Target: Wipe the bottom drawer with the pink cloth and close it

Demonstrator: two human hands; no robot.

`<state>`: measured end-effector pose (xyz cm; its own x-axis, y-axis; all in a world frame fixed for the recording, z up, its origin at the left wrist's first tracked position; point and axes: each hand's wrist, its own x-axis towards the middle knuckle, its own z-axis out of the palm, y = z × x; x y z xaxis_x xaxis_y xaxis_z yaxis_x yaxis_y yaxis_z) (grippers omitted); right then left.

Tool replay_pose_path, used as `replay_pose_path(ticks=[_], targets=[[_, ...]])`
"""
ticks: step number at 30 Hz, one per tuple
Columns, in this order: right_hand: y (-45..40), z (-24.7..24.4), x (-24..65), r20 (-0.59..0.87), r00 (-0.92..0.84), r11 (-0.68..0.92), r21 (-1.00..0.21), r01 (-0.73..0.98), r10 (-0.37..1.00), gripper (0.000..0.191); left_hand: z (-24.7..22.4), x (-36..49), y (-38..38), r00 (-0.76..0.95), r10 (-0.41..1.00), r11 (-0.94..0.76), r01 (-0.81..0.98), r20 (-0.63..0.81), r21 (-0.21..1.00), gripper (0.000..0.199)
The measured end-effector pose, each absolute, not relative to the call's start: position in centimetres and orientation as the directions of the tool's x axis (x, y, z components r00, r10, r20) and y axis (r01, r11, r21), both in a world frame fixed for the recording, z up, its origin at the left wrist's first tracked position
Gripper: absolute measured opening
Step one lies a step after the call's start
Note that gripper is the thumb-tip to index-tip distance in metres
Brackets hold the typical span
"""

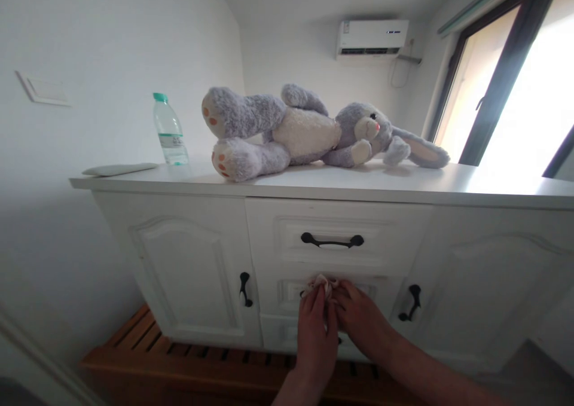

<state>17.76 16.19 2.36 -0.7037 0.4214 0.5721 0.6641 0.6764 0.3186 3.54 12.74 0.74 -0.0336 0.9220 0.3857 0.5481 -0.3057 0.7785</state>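
Low in the middle of the frame, the left hand [316,334] and the right hand [362,321] meet against the front of the white wooden cabinet [188,262], fingers curled together around a small bunch of pale pinkish cloth [320,284] that sits where the second drawer's handle would be; both hands appear to be pinching it, though the fingertips are hidden behind the fabric. The hands touch each other at the knuckles, and both forearms come up from the bottom edge of the frame. Just above them, the top drawer carries a black curved metal handle [332,240], clear of the hands. To either side, the cabinet doors each have a short black handle, one at lower left of centre [244,289] and one at lower right [410,303], both a little apart from the hands. On the cabinet's white top [403,185], near its front edge, lies a grey and cream plush rabbit [309,131] on its side, feet toward the left and long ears toward the right. Left of it stands a clear plastic water bottle with a green cap [169,130], upright and close to the wall, with a flat pale remote-like object [119,169] beside it near the left edge of the top. Below the cabinet a slatted brown wooden platform [188,358] sticks out toward the viewer. A white air conditioner [372,37] hangs in the upper centre, and a dark-framed window [497,77] fills the upper right.
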Motion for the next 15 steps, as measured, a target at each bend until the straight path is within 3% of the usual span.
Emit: replay_pose_path(ticks=[4, 10, 15], targets=[[15.9, 1.0, 22.2, 0.614, -0.623, 0.644, 0.231, 0.729, 0.484, 0.037, 0.4, 7.0, 12.7, 0.103, 0.929, -0.353, 0.545, 0.356, 0.761, 0.054], [15.4, -2.0, 24.7, 0.659, -0.619, 0.614, 0.292, 0.734, 0.427, 0.036, -2.5, 8.9, 11.9, 0.242, 0.871, -0.477, 0.621, 0.427, 0.622, 0.056], [15.1, -3.1, 24.0, 0.637, -0.618, 0.591, 0.299, 0.749, 0.461, 0.042, -4.6, 8.3, 11.0, 0.280, 0.822, -0.535, 0.680, 0.496, 0.501, 0.057]])
